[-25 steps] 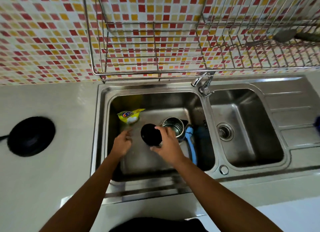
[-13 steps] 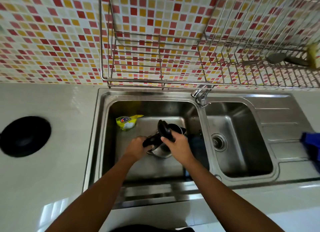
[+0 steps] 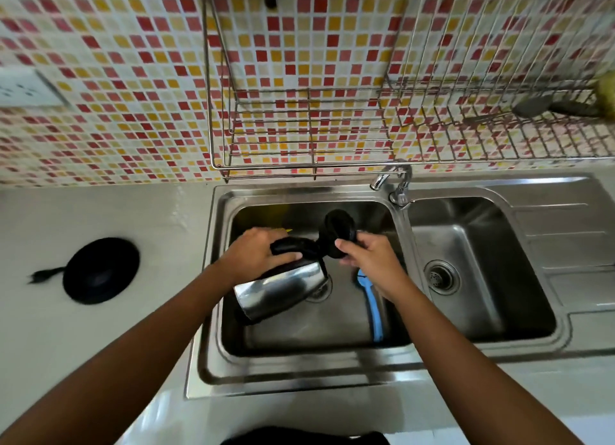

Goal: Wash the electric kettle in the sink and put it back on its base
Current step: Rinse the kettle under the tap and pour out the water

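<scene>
The steel electric kettle [image 3: 283, 293] hangs tipped on its side over the left sink basin [image 3: 299, 338], mouth toward the right. My left hand [image 3: 256, 255] grips its black handle. My right hand [image 3: 366, 256] holds the open black lid [image 3: 337, 231], which stands up from the kettle's mouth. The round black kettle base [image 3: 101, 270] lies on the white counter to the left of the sink, its cord trailing left.
A blue-handled brush [image 3: 372, 308] lies in the left basin. The tap [image 3: 397, 185] stands between the basins; the right basin [image 3: 472, 265] has a drain strainer. A wire dish rack [image 3: 309, 128] hangs on the tiled wall. A wall socket [image 3: 23, 88] is at far left.
The kettle has been lifted off the basin floor and tipped on its side. My left hand took the handle and my right hand shifted to the raised lid. The view moved closer.
</scene>
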Demonstrator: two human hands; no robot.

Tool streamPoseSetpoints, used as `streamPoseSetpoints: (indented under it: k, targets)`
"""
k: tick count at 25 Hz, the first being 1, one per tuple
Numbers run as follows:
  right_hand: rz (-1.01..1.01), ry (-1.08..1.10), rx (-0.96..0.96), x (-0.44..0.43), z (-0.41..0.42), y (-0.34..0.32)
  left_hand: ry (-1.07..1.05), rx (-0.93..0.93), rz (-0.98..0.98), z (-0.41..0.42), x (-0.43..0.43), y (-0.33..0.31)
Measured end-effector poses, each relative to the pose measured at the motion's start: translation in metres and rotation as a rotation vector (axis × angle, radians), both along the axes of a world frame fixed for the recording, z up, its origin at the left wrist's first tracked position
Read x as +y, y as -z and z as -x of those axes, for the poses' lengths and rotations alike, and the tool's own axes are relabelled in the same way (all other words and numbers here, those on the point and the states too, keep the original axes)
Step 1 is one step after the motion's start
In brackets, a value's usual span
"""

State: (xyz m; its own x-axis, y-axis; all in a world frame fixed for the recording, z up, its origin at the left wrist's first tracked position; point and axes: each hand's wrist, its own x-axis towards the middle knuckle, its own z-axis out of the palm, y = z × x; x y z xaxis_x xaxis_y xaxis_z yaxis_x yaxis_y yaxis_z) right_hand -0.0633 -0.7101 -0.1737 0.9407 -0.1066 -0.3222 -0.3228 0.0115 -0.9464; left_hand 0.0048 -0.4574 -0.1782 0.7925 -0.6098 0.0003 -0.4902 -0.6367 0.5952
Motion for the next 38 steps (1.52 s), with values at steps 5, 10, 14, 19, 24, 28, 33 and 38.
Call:
streamPoseSetpoints:
  k: [5,10,14,19,24,28,33,38]
  targets:
    - [-0.059,0.077,0.014,0.005,-0.001,0.005,0.043,-0.023,-0.133,-0.013,-0.002,-0.026]
    - [-0.142,0.093,0.083,0.004,0.002,0.007,0.076,-0.021,-0.31,-0.024,-0.015,-0.035]
    - [-0.163,0.1,0.127,0.002,0.007,0.012,0.129,-0.049,-0.435,-0.027,-0.027,-0.042]
    - [-0.178,0.117,0.159,0.003,0.011,0.017,0.189,-0.109,-0.58,-0.03,-0.043,-0.051]
    - [-0.216,0.146,0.175,0.003,0.012,0.022,0.254,-0.156,-0.693,-0.033,-0.061,-0.064]
    - [-0.228,0.177,0.184,0.002,0.014,0.024,0.308,-0.193,-0.772,-0.035,-0.076,-0.069]
    - [-0.23,0.221,0.18,-0.002,0.015,0.027,0.351,-0.202,-0.836,-0.036,-0.095,-0.075]
    - [-0.246,0.264,0.204,-0.002,0.021,0.035,0.386,-0.197,-0.893,-0.032,-0.116,-0.082]
